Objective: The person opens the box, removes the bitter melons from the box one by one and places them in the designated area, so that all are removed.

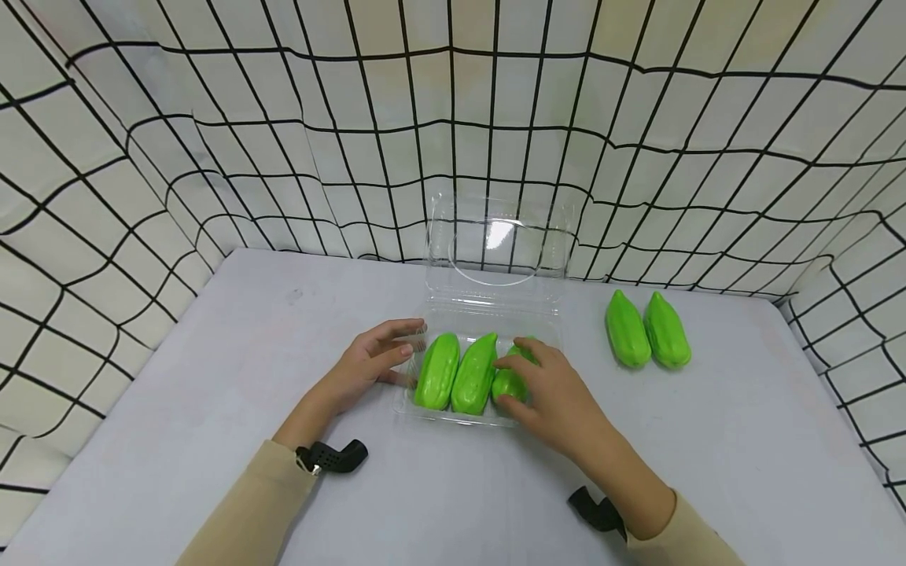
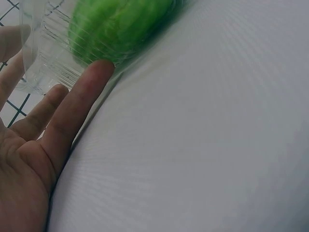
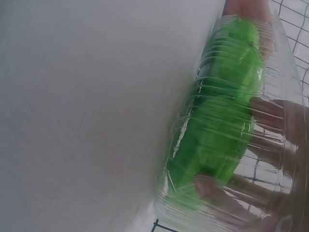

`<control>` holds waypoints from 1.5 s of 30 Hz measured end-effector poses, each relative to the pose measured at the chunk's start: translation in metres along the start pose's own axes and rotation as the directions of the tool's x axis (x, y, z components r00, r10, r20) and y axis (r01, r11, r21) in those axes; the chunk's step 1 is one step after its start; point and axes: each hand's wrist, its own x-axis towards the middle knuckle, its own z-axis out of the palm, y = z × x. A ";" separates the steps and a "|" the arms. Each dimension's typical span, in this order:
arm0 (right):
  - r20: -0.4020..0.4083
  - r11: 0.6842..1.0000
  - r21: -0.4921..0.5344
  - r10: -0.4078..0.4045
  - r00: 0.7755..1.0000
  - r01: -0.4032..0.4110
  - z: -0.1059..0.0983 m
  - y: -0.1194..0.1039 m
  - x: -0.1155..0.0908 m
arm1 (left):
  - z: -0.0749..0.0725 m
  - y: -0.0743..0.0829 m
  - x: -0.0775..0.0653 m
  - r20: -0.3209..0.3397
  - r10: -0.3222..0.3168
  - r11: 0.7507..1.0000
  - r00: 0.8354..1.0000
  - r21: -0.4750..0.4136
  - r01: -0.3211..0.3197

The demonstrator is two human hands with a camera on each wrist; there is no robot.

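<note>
A clear plastic clamshell box stands on the table with its lid raised at the back. Two bright green, ridged, pointed fruits lie side by side inside it. At the box's right end, my right hand grips a third green fruit, thumb on the near side and fingers over the far side. Through the clear wall, the right wrist view shows those fingers against the fruit. My left hand touches the box's left wall, its fingers fairly straight and spread along the outside.
Two more green fruits lie together on the white table, right of the box. A white backdrop behind a black wire grid encloses the back and sides. Black camera mounts sit at both wrists.
</note>
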 end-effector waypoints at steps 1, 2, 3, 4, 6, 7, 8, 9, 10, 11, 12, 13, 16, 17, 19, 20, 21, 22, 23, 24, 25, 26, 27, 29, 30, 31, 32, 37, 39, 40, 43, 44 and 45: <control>0.001 1.000 0.001 0.002 1.000 -0.002 0.000 0.000 0.000 | 0.000 0.000 0.000 0.001 0.001 1.000 1.000 0.000 -0.001; 0.001 1.000 0.003 0.004 1.000 -0.004 0.000 0.000 0.000 | 0.000 0.000 0.000 0.001 0.002 1.000 1.000 0.000 -0.002; 0.002 1.000 0.004 0.007 1.000 -0.007 0.000 0.000 0.000 | 0.000 0.000 0.000 0.002 0.002 1.000 1.000 0.000 -0.002; 0.004 1.000 0.005 0.010 1.000 -0.010 0.000 0.000 0.000 | 0.000 0.000 0.000 0.003 0.003 1.000 1.000 -0.001 -0.003; 0.007 1.000 0.006 0.015 1.000 -0.015 -0.001 0.000 -0.001 | 0.001 0.000 0.000 0.005 0.003 1.000 1.000 0.000 -0.003; 0.011 1.000 0.008 0.018 1.000 -0.018 -0.001 -0.001 -0.001 | 0.001 0.000 0.000 0.004 0.000 1.000 1.000 0.000 0.000; 0.015 1.000 0.009 0.022 1.000 -0.023 -0.002 -0.001 -0.001 | 0.000 0.000 0.000 0.002 -0.002 1.000 1.000 0.001 0.002; 0.019 1.000 0.008 0.027 0.999 -0.027 -0.002 -0.001 -0.001 | 0.000 0.000 0.000 0.002 -0.003 1.000 1.000 0.002 0.003; 0.023 0.999 0.008 0.034 0.999 -0.034 -0.002 -0.001 -0.001 | 0.000 0.000 0.000 0.001 -0.003 1.000 1.000 0.003 0.003; 0.026 0.999 0.009 0.039 0.999 -0.039 -0.003 -0.001 -0.001 | 0.000 0.000 0.000 0.000 -0.003 1.000 1.000 0.004 0.003; 0.026 0.999 0.010 0.043 0.999 -0.043 -0.003 -0.001 -0.001 | 0.000 0.000 0.000 -0.001 -0.003 1.000 1.000 0.005 0.003; 0.023 0.999 0.013 0.046 0.999 -0.046 -0.003 -0.001 -0.001 | 0.000 0.000 0.000 -0.002 -0.002 1.000 1.000 0.007 0.002; -0.003 0.999 0.015 0.047 0.999 -0.047 -0.003 -0.001 0.000 | 0.000 -0.001 -0.001 -0.003 -0.001 1.000 1.000 0.009 0.001; -0.015 0.999 0.015 0.047 0.999 -0.046 -0.004 -0.001 0.000 | 0.001 -0.001 -0.001 -0.004 -0.004 1.000 1.000 0.009 0.004; -0.037 0.999 0.012 0.050 0.998 -0.049 -0.005 0.000 -0.001 | 0.001 -0.001 -0.001 -0.005 -0.008 1.000 1.000 0.011 0.008; -0.044 0.999 0.010 0.052 0.998 -0.052 -0.005 0.000 0.000 | 0.001 -0.001 0.000 -0.006 -0.011 1.000 1.000 0.009 0.011; -0.049 0.998 0.007 0.056 0.997 -0.056 -0.005 0.000 0.000 | 0.001 -0.001 0.000 -0.007 -0.013 1.000 1.000 0.010 0.013; -0.052 0.998 0.006 0.060 0.997 -0.060 -0.005 0.001 0.000 | 0.001 -0.001 0.000 -0.007 -0.012 1.000 1.000 0.011 0.012; -0.051 0.998 0.004 0.064 0.997 -0.064 -0.006 0.001 0.000 | 0.001 -0.001 0.000 -0.008 -0.012 1.000 1.000 0.013 0.012; -0.050 0.998 0.002 0.066 0.997 -0.066 -0.006 0.002 0.000 | 0.001 -0.001 0.000 -0.008 -0.011 1.000 1.000 0.013 0.011; -0.047 0.998 0.003 0.068 0.997 -0.068 -0.006 0.002 0.001 | 0.001 -0.002 0.000 -0.008 -0.010 1.000 1.000 0.016 0.010; -0.045 0.998 0.004 0.069 0.997 -0.069 -0.006 0.002 0.001 | 0.001 -0.002 0.000 -0.007 -0.009 1.000 1.000 0.017 0.009; -0.046 0.997 0.005 0.071 0.996 -0.071 -0.007 0.002 0.001 | 0.001 -0.001 0.000 -0.008 -0.008 1.000 1.000 0.020 0.008; -0.052 0.997 0.007 0.075 0.996 -0.075 -0.008 0.002 0.000 | 0.001 -0.001 0.000 -0.005 -0.003 1.000 1.000 0.027 0.003; -0.055 0.997 0.010 0.078 0.995 -0.078 -0.009 0.003 0.000 | 0.000 -0.001 0.000 -0.005 -0.004 1.000 1.000 0.027 0.004; -0.059 0.997 0.014 0.083 0.995 -0.082 -0.009 0.003 0.000 | 0.000 -0.001 -0.001 -0.004 -0.004 1.000 1.000 0.029 0.004; -0.065 0.996 0.013 0.084 0.994 -0.083 -0.010 0.003 0.000 | 0.000 -0.001 -0.001 -0.004 -0.004 1.000 1.000 0.030 0.004; -0.083 0.996 0.016 0.085 0.993 -0.084 -0.014 0.005 0.001 | 0.000 -0.002 -0.001 -0.003 -0.007 1.000 1.000 0.025 0.007; -0.097 0.997 0.016 0.075 0.992 -0.074 -0.016 0.006 0.001 | 0.000 -0.002 0.000 0.000 -0.001 1.000 1.000 0.024 0.001; -0.105 0.998 0.016 0.070 0.992 -0.069 -0.017 0.007 0.001 | 0.000 -0.002 0.000 0.000 -0.001 1.000 1.000 0.024 0.001; -0.126 0.998 0.024 0.055 0.991 -0.052 -0.017 0.008 0.001 | 0.000 -0.001 0.000 0.000 -0.001 1.000 1.000 0.020 0.001; -0.131 0.999 0.026 0.050 0.990 -0.047 -0.017 0.009 0.002 | 0.000 0.000 0.000 -0.001 -0.001 1.000 1.000 0.018 0.001; -0.134 0.999 0.030 0.047 0.990 -0.043 -0.017 0.009 0.002 | 0.000 0.000 0.000 -0.002 -0.001 1.000 1.000 0.017 0.001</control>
